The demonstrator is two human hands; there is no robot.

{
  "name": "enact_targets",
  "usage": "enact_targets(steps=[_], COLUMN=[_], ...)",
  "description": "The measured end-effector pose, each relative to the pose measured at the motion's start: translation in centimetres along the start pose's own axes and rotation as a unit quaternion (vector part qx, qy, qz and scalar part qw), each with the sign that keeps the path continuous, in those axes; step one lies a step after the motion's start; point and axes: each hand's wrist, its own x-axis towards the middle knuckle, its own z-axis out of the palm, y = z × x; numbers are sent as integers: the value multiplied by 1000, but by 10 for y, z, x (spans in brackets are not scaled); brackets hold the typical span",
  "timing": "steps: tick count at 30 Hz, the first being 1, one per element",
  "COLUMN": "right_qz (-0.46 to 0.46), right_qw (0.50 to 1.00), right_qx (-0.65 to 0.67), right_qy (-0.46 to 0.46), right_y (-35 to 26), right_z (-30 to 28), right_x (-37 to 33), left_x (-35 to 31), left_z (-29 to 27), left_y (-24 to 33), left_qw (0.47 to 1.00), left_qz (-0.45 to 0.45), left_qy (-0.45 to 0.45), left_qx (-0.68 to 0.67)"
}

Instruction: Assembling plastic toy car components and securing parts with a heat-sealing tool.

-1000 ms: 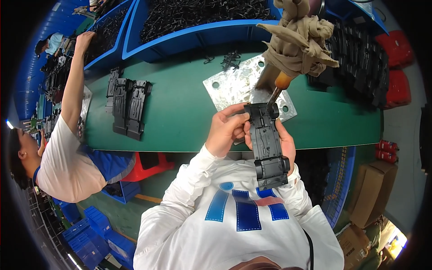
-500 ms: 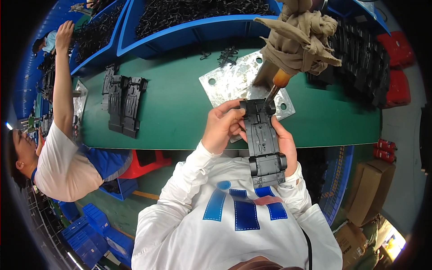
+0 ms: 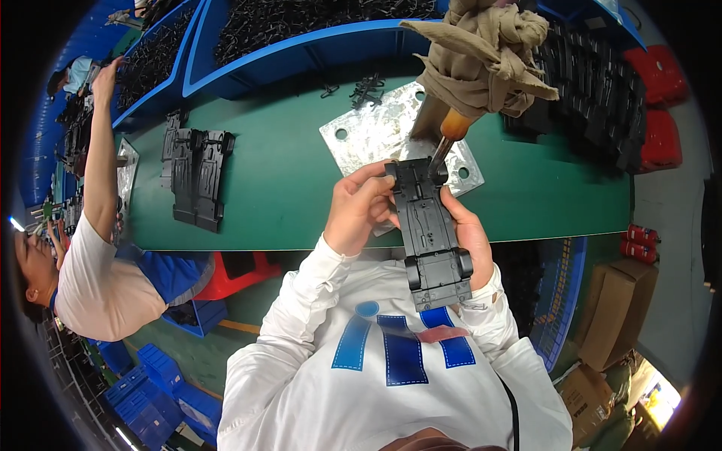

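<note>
A black plastic toy car chassis [image 3: 427, 225] is held between both my hands, tilted slightly, over the table's near edge. My left hand [image 3: 355, 212] pinches its upper left side with thumb and fingers. Along its right side my right hand [image 3: 472, 234] is wrapped, with some fingers hidden beneath. An iron with an amber handle [image 3: 456, 125] and a metal tip [image 3: 441, 156] points down at the chassis's upper right corner; whether it touches cannot be made out. Beige cloth [image 3: 487, 64] is knotted round the mount above the iron.
A silvery metal plate [image 3: 368, 124] with holes lies behind the chassis. Small black parts [image 3: 367, 92] lie near blue bins [image 3: 301, 66] of similar parts. Black chassis [image 3: 199, 177] lie left, others [image 3: 587, 98] are stacked right. A co-worker [image 3: 113, 278] sits left, one arm reaching toward the bins.
The whole view has shifted slightly, so most things sit further left. The chassis's upper end leans a little more to the left. Both hands keep their hold.
</note>
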Motion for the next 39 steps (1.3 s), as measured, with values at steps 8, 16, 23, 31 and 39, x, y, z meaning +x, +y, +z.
enact_targets(steps=[8, 16, 23, 31, 39], right_qz=[12, 44, 47, 40, 31], right_qw=[1000, 997, 997, 997, 999], right_qx=[13, 58, 62, 63, 18], right_qy=[11, -2, -11, -5, 11], right_y=[-5, -6, -7, -5, -6], right_z=[-4, 1, 7, 6, 16], right_x=[6, 5, 3, 4, 1], left_x=[3, 2, 2, 4, 4], left_z=[-2, 7, 9, -5, -1], left_y=[2, 4, 6, 3, 4], left_qw=[1000, 999, 999, 1000, 1000], left_qz=[9, 19, 21, 25, 27], left_qy=[1, 46, 28, -4, 2], left_qx=[8, 7, 4, -9, -12])
